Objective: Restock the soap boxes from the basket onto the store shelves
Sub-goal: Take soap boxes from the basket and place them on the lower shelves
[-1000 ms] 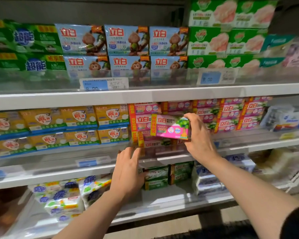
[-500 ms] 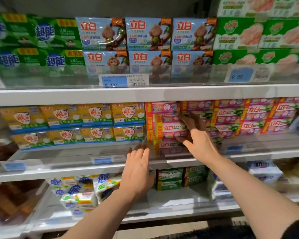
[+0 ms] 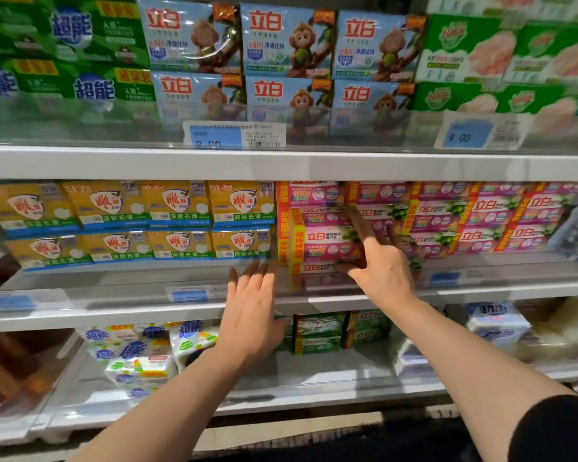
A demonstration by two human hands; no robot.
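Note:
A pink soap box (image 3: 324, 243) sits on a stack of pink boxes (image 3: 317, 215) at the left end of the middle shelf (image 3: 481, 291). My right hand (image 3: 381, 268) holds this box at its right end, index finger stretched up across its front and thumb under it. My left hand (image 3: 251, 308) is flat and open, fingers apart, resting against the clear front lip of the same shelf just left of the pink stack. It holds nothing. The basket is out of view.
Yellow soap boxes (image 3: 181, 221) fill the middle shelf to the left, more pink boxes (image 3: 488, 221) to the right. Blue monkey-print boxes (image 3: 281, 61) and green boxes (image 3: 501, 61) stand on the top shelf (image 3: 281, 165). Green boxes (image 3: 321, 331) and white packs (image 3: 137, 358) lie on the lower shelf.
My right hand has carried the pink box from in front of the shelf into the pink stack and pushed it deeper. My left hand has risen slightly to the shelf lip.

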